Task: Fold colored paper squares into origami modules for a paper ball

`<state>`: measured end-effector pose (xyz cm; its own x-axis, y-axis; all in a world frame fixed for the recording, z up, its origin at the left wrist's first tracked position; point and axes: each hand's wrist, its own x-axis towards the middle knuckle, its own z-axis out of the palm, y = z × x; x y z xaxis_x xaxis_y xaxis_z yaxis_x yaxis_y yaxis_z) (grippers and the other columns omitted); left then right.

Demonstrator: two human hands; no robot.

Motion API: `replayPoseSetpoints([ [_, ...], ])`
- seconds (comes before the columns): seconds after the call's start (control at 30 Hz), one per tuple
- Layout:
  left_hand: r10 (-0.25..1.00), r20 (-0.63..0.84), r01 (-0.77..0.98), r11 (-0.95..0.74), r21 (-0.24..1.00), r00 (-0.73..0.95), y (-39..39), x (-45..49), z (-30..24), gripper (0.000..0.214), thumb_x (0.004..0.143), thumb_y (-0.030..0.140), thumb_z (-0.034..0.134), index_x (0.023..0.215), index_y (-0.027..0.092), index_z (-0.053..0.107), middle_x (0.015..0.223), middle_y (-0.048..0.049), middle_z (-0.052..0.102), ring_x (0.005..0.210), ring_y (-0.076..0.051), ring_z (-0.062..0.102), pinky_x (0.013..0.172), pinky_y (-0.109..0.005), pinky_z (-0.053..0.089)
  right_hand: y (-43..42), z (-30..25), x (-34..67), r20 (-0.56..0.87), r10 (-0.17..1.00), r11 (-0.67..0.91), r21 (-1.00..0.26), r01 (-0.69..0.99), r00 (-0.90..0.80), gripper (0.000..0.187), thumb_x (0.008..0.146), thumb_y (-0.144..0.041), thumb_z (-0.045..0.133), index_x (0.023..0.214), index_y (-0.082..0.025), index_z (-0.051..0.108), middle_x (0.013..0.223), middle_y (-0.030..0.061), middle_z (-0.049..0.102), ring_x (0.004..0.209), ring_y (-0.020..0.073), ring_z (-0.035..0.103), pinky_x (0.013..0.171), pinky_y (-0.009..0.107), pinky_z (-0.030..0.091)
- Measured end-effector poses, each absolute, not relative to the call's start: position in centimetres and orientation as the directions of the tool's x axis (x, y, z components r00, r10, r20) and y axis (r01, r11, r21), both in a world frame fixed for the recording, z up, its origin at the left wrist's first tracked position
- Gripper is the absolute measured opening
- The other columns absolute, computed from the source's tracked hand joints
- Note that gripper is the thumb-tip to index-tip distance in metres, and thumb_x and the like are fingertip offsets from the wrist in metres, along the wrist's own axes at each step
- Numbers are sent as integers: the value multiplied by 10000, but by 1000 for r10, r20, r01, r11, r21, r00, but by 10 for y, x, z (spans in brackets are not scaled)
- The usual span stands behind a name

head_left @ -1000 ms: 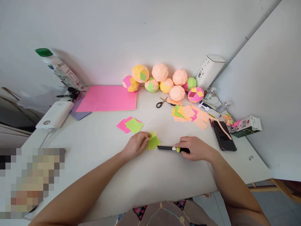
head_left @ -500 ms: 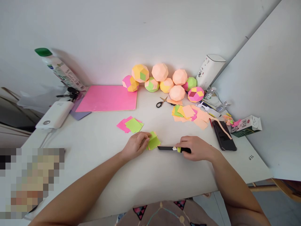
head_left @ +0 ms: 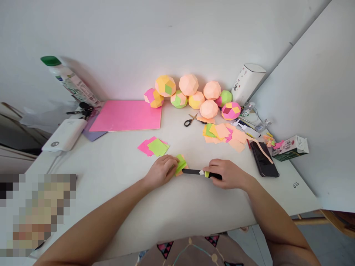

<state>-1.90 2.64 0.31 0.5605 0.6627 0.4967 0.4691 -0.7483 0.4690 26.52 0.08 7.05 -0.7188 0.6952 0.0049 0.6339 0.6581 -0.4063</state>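
Observation:
My left hand point(head_left: 161, 170) presses a small stack of green and orange paper squares point(head_left: 181, 164) onto the white table point(head_left: 172, 207), fingers curled over its left side. My right hand point(head_left: 226, 173) grips a black utility knife with a green band point(head_left: 198, 172), held flat, its tip touching the right edge of the stack.
Loose pink and green squares point(head_left: 154, 146) lie just behind my left hand. More squares point(head_left: 223, 133), scissors point(head_left: 190, 120), a phone point(head_left: 263, 159) and a carton point(head_left: 291, 147) sit to the right. Paper balls point(head_left: 188, 85), a pink mat point(head_left: 126, 115) and a white device point(head_left: 65, 134) line the back.
The knife and my right hand have slid left, so the tip now meets the stack's edge. The top green sheet looks lifted or folded narrower. My left hand stays put.

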Motion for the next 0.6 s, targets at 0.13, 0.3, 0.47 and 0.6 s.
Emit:
replayPoseSetpoints([
  [0.13,636,482,466,-771,435,603,26,-19,7,135,861,117,418,864,212,514,888,-71,653,810,-195,595,667,-342,493,1,69,263,41,696,666,-411,623,-717,390,770,-154,464,1108,-188,657,883,77,630,745,163,576,633,261,452],
  [0.3,624,441,454,-777,437,645,25,-21,10,70,842,212,491,891,211,540,922,-80,629,855,-217,573,715,-370,490,1,68,262,45,705,659,-409,631,-708,395,760,-150,470,1105,-185,659,878,79,628,750,168,582,636,267,454],
  [0.47,633,490,465,-773,431,600,23,-18,6,41,850,198,513,821,207,540,760,-47,615,781,-194,585,653,-324,486,1,69,263,19,709,651,-403,643,-705,397,762,-150,471,1106,-188,664,866,74,631,742,166,579,636,263,449],
  [0.6,628,696,570,-732,374,349,28,-26,0,96,830,118,525,826,210,552,740,-30,610,730,-174,596,643,-312,483,1,69,265,-73,715,623,-386,681,-695,412,756,-139,476,1114,-202,669,850,64,634,732,161,581,651,263,451],
])
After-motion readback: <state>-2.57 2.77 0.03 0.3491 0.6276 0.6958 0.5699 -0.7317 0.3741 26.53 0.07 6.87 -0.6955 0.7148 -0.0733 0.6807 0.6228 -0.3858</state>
